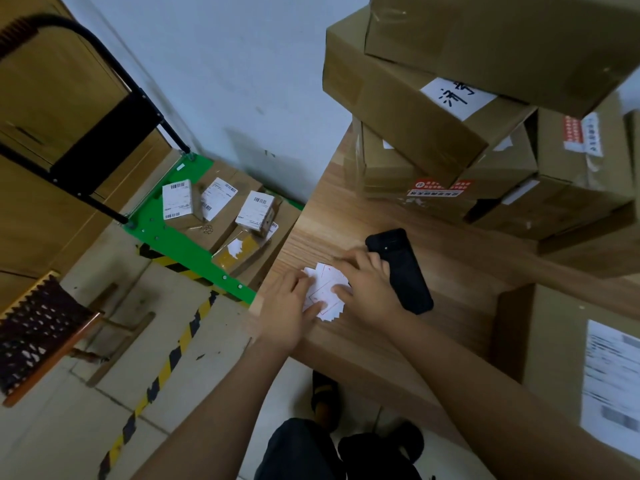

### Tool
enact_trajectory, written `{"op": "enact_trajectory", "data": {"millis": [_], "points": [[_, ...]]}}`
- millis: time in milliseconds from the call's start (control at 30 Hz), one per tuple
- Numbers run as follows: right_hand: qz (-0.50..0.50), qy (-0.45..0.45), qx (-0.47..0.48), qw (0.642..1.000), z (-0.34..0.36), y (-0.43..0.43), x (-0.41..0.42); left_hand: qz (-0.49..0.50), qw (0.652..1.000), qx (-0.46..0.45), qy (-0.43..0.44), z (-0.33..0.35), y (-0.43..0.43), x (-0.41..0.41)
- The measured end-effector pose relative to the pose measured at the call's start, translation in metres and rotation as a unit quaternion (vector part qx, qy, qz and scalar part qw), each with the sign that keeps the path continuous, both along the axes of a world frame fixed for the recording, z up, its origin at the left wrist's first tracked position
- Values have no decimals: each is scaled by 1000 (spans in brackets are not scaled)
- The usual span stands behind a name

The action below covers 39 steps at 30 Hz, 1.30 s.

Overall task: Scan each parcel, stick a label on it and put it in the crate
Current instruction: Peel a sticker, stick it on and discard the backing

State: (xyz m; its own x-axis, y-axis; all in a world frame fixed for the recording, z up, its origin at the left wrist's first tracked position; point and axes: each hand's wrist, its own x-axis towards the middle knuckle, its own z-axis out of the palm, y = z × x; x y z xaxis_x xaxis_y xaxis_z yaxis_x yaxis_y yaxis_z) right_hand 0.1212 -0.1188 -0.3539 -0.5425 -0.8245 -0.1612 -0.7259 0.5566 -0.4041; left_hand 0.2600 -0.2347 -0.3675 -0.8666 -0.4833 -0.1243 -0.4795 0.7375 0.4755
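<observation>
1. Left hand point(289, 303) is lying on the near edge of the label pile point(327, 296) with its thumb on top. Blur is hiding whether it is pinching sheets or only pressing them, so I cannot tell its grip.
2. Right hand point(367, 285) is spreading fairly straight fingers flat over the same pile, gripping nothing, and is overlapping the scanner's left edge in view.
3. One black scanner point(398, 271) is lying flat on the wooden bench point(346, 220).
4. One label pile, white with red print and fanned out, is sitting just left of the scanner. Its sheets are too blurred for counting.
5. One parcel point(540, 334) is standing on the bench to the right of the scanner, nearer the person, and is showing one white shipping label.
6. Brown cartons point(415, 109) are standing stacked beyond the scanner. At least five are showing, but they are overlapping too much for an exact count.
7. One green trolley point(162, 233) is standing on the floor left of the scanner and carrying small parcels point(254, 209). Three white labels are facing up there, and a fourth box with yellow tape is lying closest to the scanner.
8. One chair point(38, 337) is standing far left of the scanner.
</observation>
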Motion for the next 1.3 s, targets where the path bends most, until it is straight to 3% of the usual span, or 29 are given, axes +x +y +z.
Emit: {"op": "enact_trajectory", "data": {"millis": [133, 367, 467, 567, 733, 900, 967, 1133, 1300], "points": [[8, 13, 3, 1000, -1, 1, -3, 6, 1000, 5, -2, 1, 2, -1], [-8, 26, -112, 993, -5, 5, 1, 18, 1000, 10, 0, 3, 5, -1], [-55, -69, -160, 983, 6, 6, 4, 32, 999, 15, 20, 7, 3, -1], [-126, -202, -188, 953, 30, 14, 1, 97, 988, 98, 74, 21, 4, -2], [-230, -230, -251, 912, 75, 42, -20, 164, 937, 251, 177, 69, 26, -29], [-308, -210, -322, 870, 124, 97, -37, 89, 887, 377, 251, 112, 70, -64], [-330, -205, -356, 850, 139, 127, -41, 25, 883, 392, 258, 128, 93, -74], [-355, -195, -385, 829, 166, 216, -51, -58, 910, 327, 247, 146, 162, -101], [-350, -163, -397, 833, 173, 309, -59, -93, 912, 303, 259, 166, 250, -118]]}}
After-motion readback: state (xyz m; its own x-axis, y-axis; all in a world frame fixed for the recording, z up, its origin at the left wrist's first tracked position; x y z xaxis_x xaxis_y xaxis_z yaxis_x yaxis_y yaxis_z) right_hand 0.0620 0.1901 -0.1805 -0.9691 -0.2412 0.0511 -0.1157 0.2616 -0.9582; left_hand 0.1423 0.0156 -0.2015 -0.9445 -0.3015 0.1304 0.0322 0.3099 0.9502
